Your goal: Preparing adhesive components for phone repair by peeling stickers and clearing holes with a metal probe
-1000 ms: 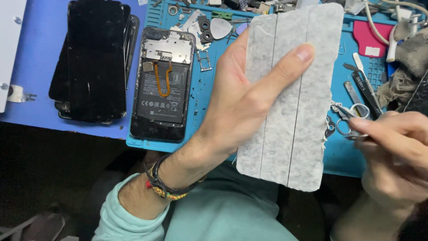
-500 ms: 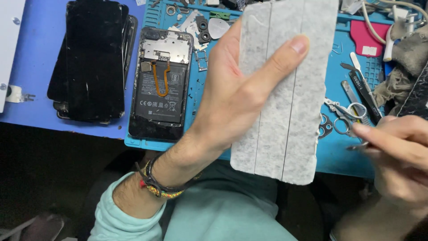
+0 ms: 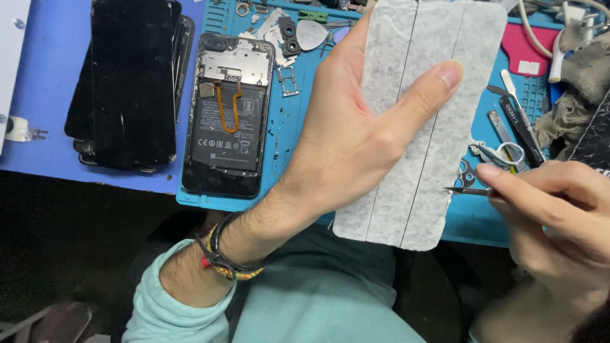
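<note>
Sheet [image 3: 419, 127] upright in left hand [image 3: 356, 140], lengthwise away.

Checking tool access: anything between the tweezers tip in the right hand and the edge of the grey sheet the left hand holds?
Nothing visible. The tweezers in the right hand point at the right edge of the grey sheet, tip right at it. The left hand grips the sheet further left, clear of that edge.

opened phone [image 3: 227, 114] blocks mat [image 3: 289, 165], perhaps tools [image 3: 511, 136] too
</note>
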